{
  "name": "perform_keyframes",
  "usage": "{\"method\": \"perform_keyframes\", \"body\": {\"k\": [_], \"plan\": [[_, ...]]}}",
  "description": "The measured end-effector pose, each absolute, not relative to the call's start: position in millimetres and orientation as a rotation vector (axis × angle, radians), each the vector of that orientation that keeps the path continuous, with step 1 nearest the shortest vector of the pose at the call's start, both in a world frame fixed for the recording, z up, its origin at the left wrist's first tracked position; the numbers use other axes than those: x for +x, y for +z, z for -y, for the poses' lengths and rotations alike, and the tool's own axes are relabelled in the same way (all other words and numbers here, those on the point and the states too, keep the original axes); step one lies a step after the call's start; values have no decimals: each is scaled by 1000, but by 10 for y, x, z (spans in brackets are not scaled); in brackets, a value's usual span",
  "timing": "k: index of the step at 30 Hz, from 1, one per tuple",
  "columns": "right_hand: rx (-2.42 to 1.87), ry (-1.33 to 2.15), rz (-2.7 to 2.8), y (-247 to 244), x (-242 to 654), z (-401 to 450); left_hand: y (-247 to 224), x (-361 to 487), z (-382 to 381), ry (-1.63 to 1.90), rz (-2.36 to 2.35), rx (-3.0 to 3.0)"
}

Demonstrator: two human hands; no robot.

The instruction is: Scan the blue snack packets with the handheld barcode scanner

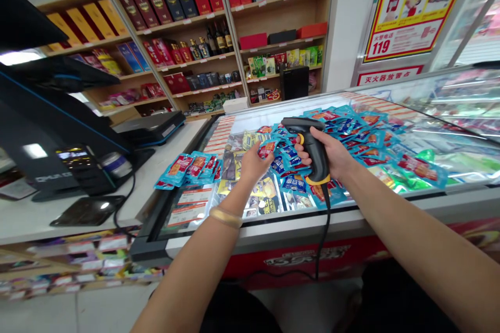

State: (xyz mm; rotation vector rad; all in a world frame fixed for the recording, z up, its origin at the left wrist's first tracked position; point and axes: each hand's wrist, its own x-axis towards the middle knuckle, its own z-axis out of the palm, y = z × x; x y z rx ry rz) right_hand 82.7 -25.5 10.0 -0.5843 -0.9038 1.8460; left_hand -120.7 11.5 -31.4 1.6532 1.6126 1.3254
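Observation:
My right hand (pixel 330 152) is wrapped round the grip of a black and yellow barcode scanner (pixel 314 155), its head pointing left. A cable runs down from the handle over the freezer's front. Between the fingers of my left hand (pixel 253 164) is a small blue and red snack packet (pixel 267 149), just left of the scanner. Under and behind both hands spreads a heap of similar blue snack packets (pixel 353 132) on the glass freezer lid. To the left, a smaller pile of packets (pixel 189 168) lies on the freezer's left edge.
The glass-topped chest freezer (pixel 226 229) spans the front. On the left counter stand a dark checkout terminal (pixel 47 130), a flat scale-like device (pixel 150 127) and a black tray (pixel 86 210). Shelves (pixel 183 21) of boxes and bottles line the back; a fire poster (pixel 417 10) hangs at right.

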Motion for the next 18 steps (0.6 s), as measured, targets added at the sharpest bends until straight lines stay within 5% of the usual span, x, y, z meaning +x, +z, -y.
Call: {"method": "perform_keyframes", "body": {"k": [9,18], "plan": [[-684,1951,953,77,767,324,-169,-1297,-77,1381,-804,859],[-685,1961,974,63,753,343,-96,-1241,13,1339,-739,888]]}}
